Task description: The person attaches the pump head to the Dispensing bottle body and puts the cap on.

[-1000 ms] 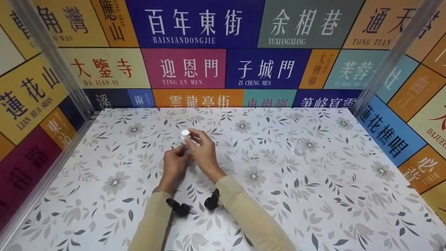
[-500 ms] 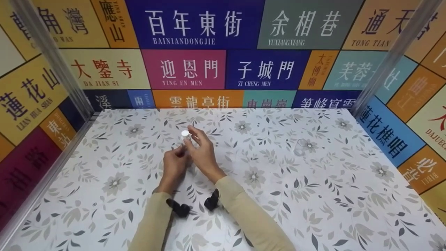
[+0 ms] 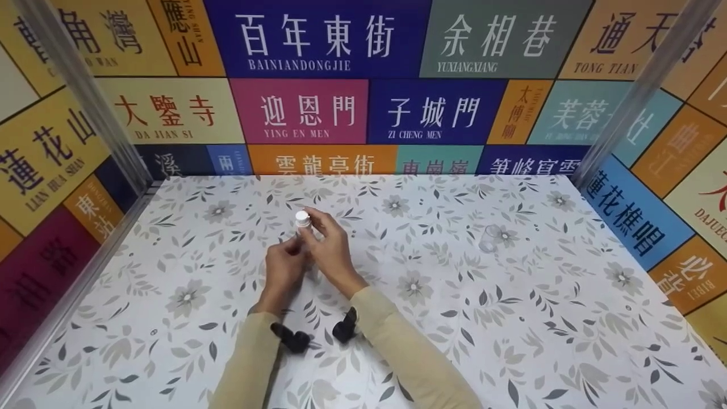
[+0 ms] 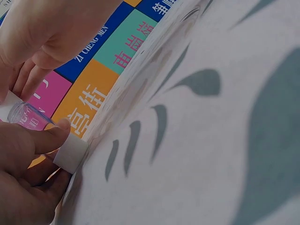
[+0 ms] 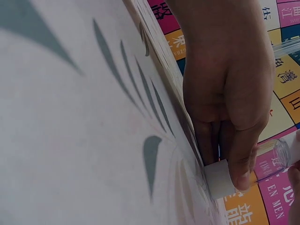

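A small clear bottle (image 4: 32, 116) stands upright, with a white cap (image 3: 302, 216) on top and a wide white piece (image 4: 72, 152) at its bottom end, close against the table. My left hand (image 3: 285, 266) grips the lower part, its thumb near the white bottom piece. My right hand (image 3: 334, 253) pinches the white cap at the top between thumb and fingers. In the right wrist view, the left hand (image 5: 229, 89) reaches down to the bottom piece, while only fingertips of the right hand (image 5: 294, 180) show at the edge.
A clear, round, cup-like piece (image 3: 487, 240) rests on the floral-patterned table (image 3: 363, 352) to the right. Panels with large lettering (image 3: 298, 111) enclose the back and both sides, with metal posts (image 3: 642, 96) at the corners. Black wrist cameras (image 3: 292, 339) sit at the sleeves.
Both hands stay in place on the bottle. The right fingers shift slightly around the white cap, and a little more of the rim below its top shows now.
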Motion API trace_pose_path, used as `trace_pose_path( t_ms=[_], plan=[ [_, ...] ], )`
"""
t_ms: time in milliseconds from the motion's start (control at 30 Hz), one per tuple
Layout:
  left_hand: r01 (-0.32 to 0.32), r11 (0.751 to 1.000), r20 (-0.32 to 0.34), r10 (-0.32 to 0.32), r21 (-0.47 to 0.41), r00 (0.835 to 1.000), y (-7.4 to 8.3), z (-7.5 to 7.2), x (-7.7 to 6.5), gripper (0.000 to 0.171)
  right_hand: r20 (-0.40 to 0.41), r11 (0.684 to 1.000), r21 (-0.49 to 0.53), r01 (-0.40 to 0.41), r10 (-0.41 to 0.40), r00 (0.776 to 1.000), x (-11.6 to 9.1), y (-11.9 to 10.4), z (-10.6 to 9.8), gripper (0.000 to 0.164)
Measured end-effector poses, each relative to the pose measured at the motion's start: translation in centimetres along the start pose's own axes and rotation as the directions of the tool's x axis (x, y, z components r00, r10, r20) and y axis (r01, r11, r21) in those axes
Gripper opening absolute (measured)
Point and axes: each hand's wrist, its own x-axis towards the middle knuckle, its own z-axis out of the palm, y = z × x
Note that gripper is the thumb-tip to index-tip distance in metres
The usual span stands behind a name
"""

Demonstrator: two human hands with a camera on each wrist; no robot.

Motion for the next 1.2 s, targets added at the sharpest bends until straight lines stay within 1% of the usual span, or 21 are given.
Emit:
trace_pose_path(
  t_ms=[133, 333, 433, 633, 733, 833, 967, 1067, 1200],
  plan=[
    [0.002, 1.000, 0.005, -0.002, -0.030, 1.000, 0.03, -0.01, -0.04, 0.032, 0.001, 1.000, 0.000, 0.009, -0.009, 1.000, 0.06, -0.29, -0.08, 0.040],
    [-0.041, 0.999, -0.011, 0.041, 0.013, 0.999, 0.08, 0.03, 0.01, 0.030, 0.017, 1.000, 0.009, 0.020, -0.020, 1.000, 0.14, -0.39, -0.09, 0.038],
    [-0.033, 0.999, -0.008, 0.033, 0.001, 0.999, -0.02, 0.09, 0.11, 0.031, 0.012, 1.000, 0.007, 0.029, -0.029, 0.999, 0.15, -0.23, -0.04, 0.036],
    [0.008, 0.998, 0.002, -0.008, -0.055, 1.000, -0.08, 0.08, 0.14, 0.030, -0.006, 0.999, -0.014, 0.037, -0.037, 0.999, 0.09, -0.10, 0.01, 0.033],
    [0.009, 0.998, 0.003, -0.009, -0.069, 1.000, -0.03, 0.04, 0.05, 0.029, -0.012, 0.999, -0.029, 0.034, -0.034, 0.999, 0.08, -0.06, 0.02, 0.035],
    [0.003, 0.998, -0.004, -0.003, -0.062, 1.000, 0.05, 0.02, -0.07, 0.030, -0.012, 0.999, -0.029, 0.015, -0.016, 1.000, 0.04, -0.12, -0.09, 0.037],
    [0.020, 0.999, 0.009, -0.020, -0.048, 1.000, 0.02, 0.05, -0.08, 0.032, -0.011, 1.000, -0.001, -0.014, 0.014, 1.000, 0.01, -0.34, -0.31, 0.040],
    [0.027, 0.998, 0.020, -0.026, -0.050, 0.999, -0.07, 0.09, 0.02, 0.035, 0.004, 1.000, 0.015, -0.019, 0.019, 1.000, 0.04, -0.38, -0.40, 0.041],
    [-0.021, 0.999, 0.003, 0.021, -0.032, 1.000, -0.10, 0.09, 0.14, 0.034, 0.027, 0.999, 0.034, 0.000, -0.001, 1.000, 0.16, -0.29, -0.52, 0.040]
  ],
)
